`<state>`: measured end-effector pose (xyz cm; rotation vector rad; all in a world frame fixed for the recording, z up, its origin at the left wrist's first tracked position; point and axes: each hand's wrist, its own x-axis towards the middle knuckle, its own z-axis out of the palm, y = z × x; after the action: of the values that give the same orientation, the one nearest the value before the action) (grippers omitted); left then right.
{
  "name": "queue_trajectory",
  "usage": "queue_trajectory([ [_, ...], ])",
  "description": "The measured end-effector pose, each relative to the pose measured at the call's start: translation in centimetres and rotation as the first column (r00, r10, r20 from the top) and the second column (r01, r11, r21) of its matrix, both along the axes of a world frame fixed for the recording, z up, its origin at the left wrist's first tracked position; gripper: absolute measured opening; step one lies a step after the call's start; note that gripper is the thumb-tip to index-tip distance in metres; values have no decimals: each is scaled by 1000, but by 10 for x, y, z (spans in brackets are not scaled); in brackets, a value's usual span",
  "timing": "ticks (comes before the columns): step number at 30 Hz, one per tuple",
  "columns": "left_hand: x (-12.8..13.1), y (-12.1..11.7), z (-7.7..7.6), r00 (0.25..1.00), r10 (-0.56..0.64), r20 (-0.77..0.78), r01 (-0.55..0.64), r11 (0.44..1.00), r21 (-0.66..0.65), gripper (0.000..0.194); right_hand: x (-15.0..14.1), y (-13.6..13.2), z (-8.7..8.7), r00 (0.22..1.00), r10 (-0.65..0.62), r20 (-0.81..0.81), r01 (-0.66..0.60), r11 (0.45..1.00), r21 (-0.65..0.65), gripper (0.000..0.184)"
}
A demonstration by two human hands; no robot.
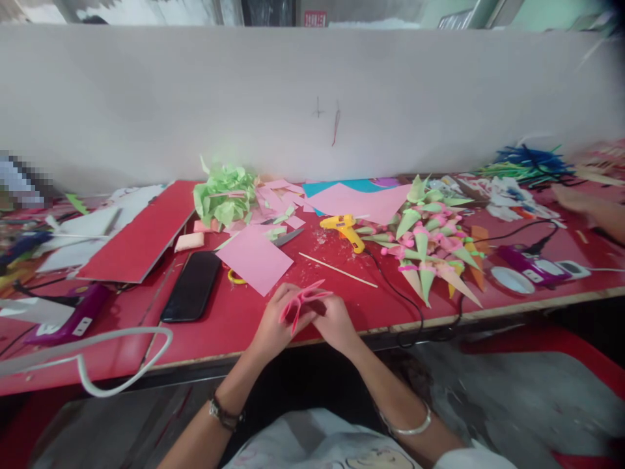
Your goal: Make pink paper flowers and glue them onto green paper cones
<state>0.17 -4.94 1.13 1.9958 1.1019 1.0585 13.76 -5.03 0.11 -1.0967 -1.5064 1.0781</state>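
Near the table's front edge, my left hand [276,324] and my right hand [336,324] are closed around a folded pink paper [301,305]. Its folds fan upward between my fingers, and some fingertips are hidden behind it. Just beyond my hands lies a flat pink paper square [255,259], partly covering scissors with a yellow handle [237,277]. A thin wooden stick [338,270] rests to the right. Behind it, a yellow glue gun [346,229] lies on its side. Finished-looking paper cones with pink and green parts [427,238] are heaped farther right.
A black phone [191,286] lies left of the paper square. A red board [141,231] and crumpled green paper [227,194] are behind it. Purple power strips [532,266] with cords sit at both sides. Another person's hand [579,200] reaches in at right.
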Motion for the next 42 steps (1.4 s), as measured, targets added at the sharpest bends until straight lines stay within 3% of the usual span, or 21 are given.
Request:
queue_trajectory([
  [4, 1, 2, 1, 994, 83, 76, -79, 995, -53, 17, -2, -3, 3, 998, 29, 60, -30, 999, 30, 14],
  [8, -1, 3, 6, 985, 104, 135, -89, 990, -108, 20, 3, 0, 2, 996, 1, -91, -7, 998, -63, 17],
  [12, -4, 2, 11, 992, 32, 123, -1, 970, -242, 27, 13, 5, 7, 982, -62, -180, 50, 996, -69, 25],
  [18, 1, 1, 11, 970, -53, 236, 145, 910, -389, 32, 18, 5, 19, 999, 38, -9, -37, 999, 32, 16],
  [20, 3, 2, 10, 968, 8, 251, 101, 902, -419, 31, 16, 4, 20, 1000, 8, -9, -8, 1000, 4, 18],
  [23, 2, 3, 9, 968, 157, 196, -64, 909, -413, 26, 16, 4, 17, 998, -35, -50, 31, 995, -90, 21],
  [27, -4, 3, 7, 967, 252, 50, -224, 923, -312, 29, 20, 7, 15, 995, 90, -34, -93, 986, -138, 19],
  [30, -8, 2, 9, 985, 168, -44, -174, 944, -281, 31, 22, 8, 18, 977, 199, 75, -191, 976, -102, 21],
  [34, -7, -1, 15, 994, 69, -81, -91, 951, -297, 33, 20, 8, 23, 959, 236, 154, -219, 968, -122, 31],
  [39, -8, -4, 13, 998, 53, 32, -30, 869, -494, 32, 15, 7, 23, 951, 208, 227, -196, 978, -74, 36],
  [42, -11, -4, 11, 995, 23, 94, 31, 847, -531, 35, 14, 5, 20, 962, 158, 224, -153, 987, -40, 38],
])
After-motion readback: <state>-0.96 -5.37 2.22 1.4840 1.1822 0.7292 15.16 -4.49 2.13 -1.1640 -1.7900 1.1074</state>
